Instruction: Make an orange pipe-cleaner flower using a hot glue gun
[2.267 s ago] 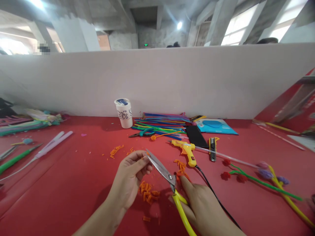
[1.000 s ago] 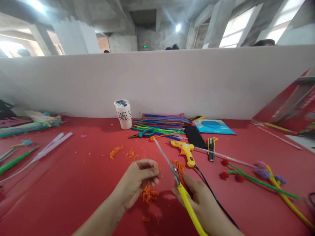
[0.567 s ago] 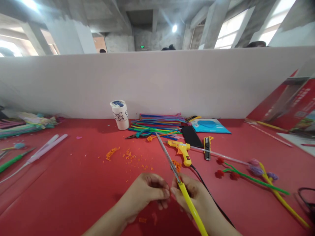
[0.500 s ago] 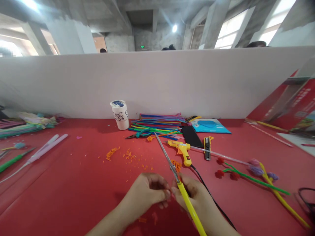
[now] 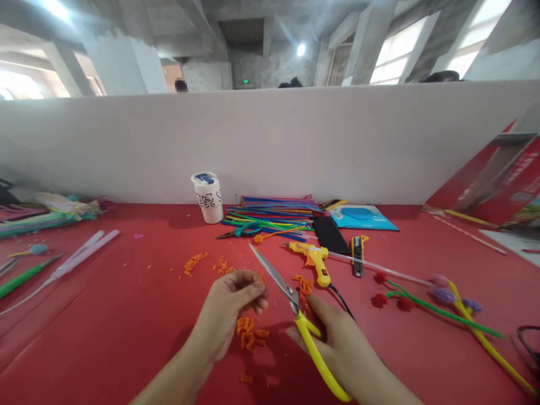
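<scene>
My right hand (image 5: 337, 343) grips the yellow handles of a pair of scissors (image 5: 291, 312), whose steel blades point up and left toward my left hand. My left hand (image 5: 230, 306) hovers just above the red table (image 5: 105, 315), thumb and fingers pinched together on something small that I cannot make out. A small heap of short orange pipe-cleaner bits (image 5: 250, 332) lies on the table right under and between the two hands.
More orange scraps (image 5: 194, 261) lie farther back. A yellow glue gun (image 5: 317, 260) with black cord, a utility knife (image 5: 358, 254), a black phone (image 5: 330, 234), a bundle of coloured pipe cleaners (image 5: 274, 212), a white cup (image 5: 208, 197), and pipe-cleaner flowers (image 5: 442, 298) surround the hands.
My hands, pressed together near the table edge half a second ago, have drawn apart and moved forward. The scissors swung so the blades aim left again. The orange heap shows again.
</scene>
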Available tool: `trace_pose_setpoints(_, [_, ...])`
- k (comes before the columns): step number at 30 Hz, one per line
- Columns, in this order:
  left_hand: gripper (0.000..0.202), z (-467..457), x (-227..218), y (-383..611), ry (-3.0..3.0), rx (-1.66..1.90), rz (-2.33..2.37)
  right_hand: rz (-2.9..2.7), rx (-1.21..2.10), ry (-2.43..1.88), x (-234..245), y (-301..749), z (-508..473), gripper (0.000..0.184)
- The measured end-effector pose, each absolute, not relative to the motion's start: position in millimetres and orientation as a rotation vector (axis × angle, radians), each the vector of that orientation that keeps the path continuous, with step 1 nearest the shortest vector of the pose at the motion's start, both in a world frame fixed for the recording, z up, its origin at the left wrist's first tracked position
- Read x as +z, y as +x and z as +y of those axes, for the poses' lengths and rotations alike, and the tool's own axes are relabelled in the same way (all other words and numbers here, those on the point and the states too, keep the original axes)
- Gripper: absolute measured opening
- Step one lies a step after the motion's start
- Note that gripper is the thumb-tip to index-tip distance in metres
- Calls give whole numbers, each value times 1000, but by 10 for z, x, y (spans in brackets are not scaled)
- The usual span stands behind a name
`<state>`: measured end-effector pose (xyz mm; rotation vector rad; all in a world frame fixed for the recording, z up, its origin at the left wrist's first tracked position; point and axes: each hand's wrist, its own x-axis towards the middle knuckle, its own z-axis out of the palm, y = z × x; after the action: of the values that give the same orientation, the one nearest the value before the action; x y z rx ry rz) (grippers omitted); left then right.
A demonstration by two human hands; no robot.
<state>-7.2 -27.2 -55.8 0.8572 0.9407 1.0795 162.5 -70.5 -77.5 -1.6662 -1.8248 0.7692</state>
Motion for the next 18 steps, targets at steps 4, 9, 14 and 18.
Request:
trace_pose_setpoints(4, [7, -222, -503, -173, 817, 1148, 855, -2107, 504, -1659, -827, 1630, -734, 24])
trace_pose_setpoints(9, [6, -221, -471, -198, 810, 1215, 835, -2247, 137, -1657, -888, 1634, -738, 25])
trace_pose_setpoints(14, [4, -223, -454, -191, 805, 1254, 852, -2298, -58, -1595, -890, 1644, -743, 26])
trace_pose_setpoints(18, [4, -229, -442, -183, 816, 1261, 863, -2322, -56, -1606, -892, 1639, -752, 21])
